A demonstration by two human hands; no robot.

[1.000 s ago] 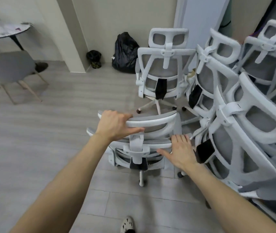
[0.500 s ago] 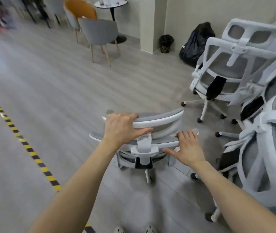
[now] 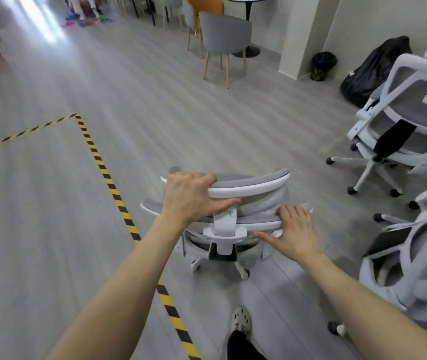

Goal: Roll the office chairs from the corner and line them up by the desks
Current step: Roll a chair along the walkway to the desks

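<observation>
A white-framed office chair with grey mesh (image 3: 256, 201) stands on its castors right in front of me, its back toward me. My left hand (image 3: 191, 196) grips the left end of its headrest, fingers curled over the top and thumb underneath. My right hand (image 3: 291, 232) rests on the top rail of the backrest at the right, fingers over the rail and thumb spread along its near side. Several more white office chairs (image 3: 399, 126) crowd the right edge of the view.
Yellow-and-black floor tape (image 3: 108, 178) runs diagonally just left of the chair. A grey dining chair (image 3: 224, 35), an orange chair and a round table stand far ahead by a pillar (image 3: 301, 35). A black bag (image 3: 373, 71) lies against the wall. Open grey floor stretches left and ahead.
The view and the chair have swung left, away from the corner cluster toward the open floor. Both hands keep the same hold on the chair.
</observation>
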